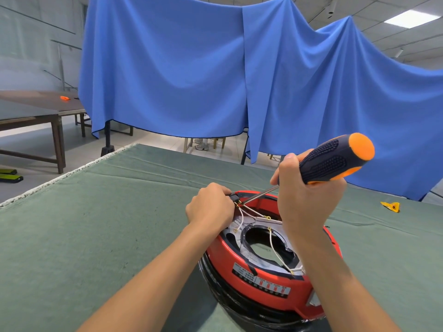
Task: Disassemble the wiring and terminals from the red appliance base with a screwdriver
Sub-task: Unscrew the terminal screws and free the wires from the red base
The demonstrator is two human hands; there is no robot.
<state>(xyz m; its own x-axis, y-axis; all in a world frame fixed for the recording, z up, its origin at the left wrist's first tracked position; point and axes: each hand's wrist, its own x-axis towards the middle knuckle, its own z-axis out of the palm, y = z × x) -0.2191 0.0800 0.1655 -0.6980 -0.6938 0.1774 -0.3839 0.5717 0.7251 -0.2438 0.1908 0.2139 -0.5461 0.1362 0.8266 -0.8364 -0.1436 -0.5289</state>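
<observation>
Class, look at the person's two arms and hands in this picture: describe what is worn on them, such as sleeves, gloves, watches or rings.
Both arms are bare from the bottom of the frame to the hands; no sleeves show. The left hand and right hand wear no gloves. No watch, bracelet or ring shows on either wrist or on the visible fingers. No markings are visible.
</observation>
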